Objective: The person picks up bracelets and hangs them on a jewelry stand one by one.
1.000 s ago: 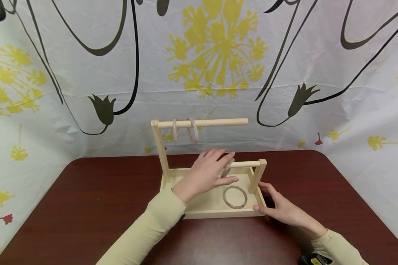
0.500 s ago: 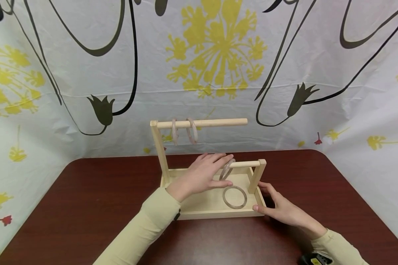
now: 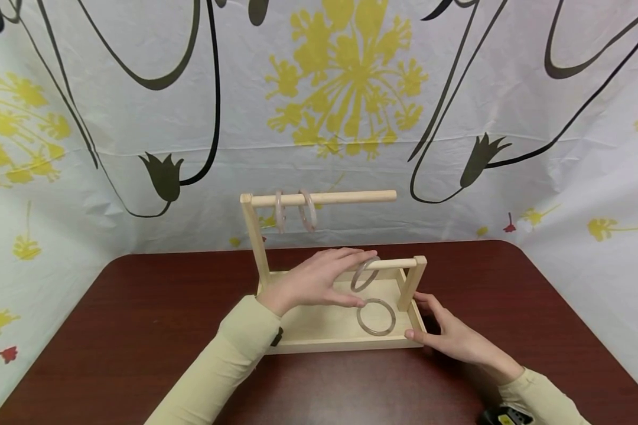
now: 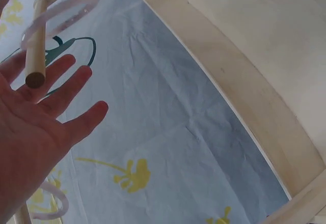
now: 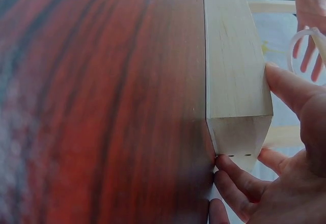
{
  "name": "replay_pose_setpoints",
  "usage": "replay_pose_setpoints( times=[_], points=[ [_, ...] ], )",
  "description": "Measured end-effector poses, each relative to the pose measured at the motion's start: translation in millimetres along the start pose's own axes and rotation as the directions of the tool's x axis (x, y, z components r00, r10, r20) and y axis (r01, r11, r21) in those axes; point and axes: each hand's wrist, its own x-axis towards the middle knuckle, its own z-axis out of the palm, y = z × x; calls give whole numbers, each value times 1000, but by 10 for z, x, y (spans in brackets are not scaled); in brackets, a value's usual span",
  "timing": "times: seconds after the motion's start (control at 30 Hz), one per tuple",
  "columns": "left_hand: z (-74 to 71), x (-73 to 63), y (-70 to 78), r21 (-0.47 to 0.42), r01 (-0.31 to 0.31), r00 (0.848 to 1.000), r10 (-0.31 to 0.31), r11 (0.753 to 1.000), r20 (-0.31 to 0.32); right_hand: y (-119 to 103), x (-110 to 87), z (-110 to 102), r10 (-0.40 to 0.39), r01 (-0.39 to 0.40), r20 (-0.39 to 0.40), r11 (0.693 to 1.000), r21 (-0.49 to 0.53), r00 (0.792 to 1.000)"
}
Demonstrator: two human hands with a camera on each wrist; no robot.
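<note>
My left hand [image 3: 319, 277] is held, fingers extended, beside the free end of the lower rod [image 3: 396, 264] of a wooden bangle stand. A translucent bangle [image 3: 355, 278] hangs tilted on that rod near the fingertips. In the left wrist view the fingers are spread behind the rod's end, and the bangle [image 4: 61, 5] loops round the rod. Another bangle [image 3: 376, 334] lies flat in the stand's tray [image 3: 345, 345]. My right hand [image 3: 452, 339] grips the tray's right front corner, thumb on the rim; the right wrist view shows fingers against the end wall.
Two pale bangles, a left one [image 3: 280, 212] and a right one [image 3: 313, 219], hang on the upper rod [image 3: 356, 196]. The stand sits on a dark red-brown table [image 3: 181, 319]. A patterned cloth [image 3: 234, 118] hangs behind it.
My left hand has drawn back to the left and slightly down from the bangle, which now hangs on the lower rod. The right hand has stayed at the tray's corner.
</note>
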Motion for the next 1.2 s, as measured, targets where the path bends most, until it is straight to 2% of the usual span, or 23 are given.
replay_pose_setpoints(
  times=[0.27, 0.53, 0.73, 0.97, 1.2],
  points=[
    [-25, -49, -40, 6, -34, 999, 34, 999, 8, 11, -1, 3, -18, 18, -5, 1000, -8, 1000],
    [-20, -33, -70, 49, -65, 996, 68, 997, -52, 20, 0, 4, -12, 12, 2, 1000, 9, 1000],
    [14, -9, -75, 46, -36, 997, 39, 998, -61, 23, 0, 1, -2, 2, 2, 1000, 11, 1000],
    [39, 49, -39, 62, 18, 999, -15, 998, -43, 22, 3, 8, -6, 6, -1, 1000, 14, 1000],
    [77, 130, 31, 190, 21, 996, -5, 982, -87, 20, -3, 6, 4, -4, 0, 1000, 16, 1000]
  ],
)
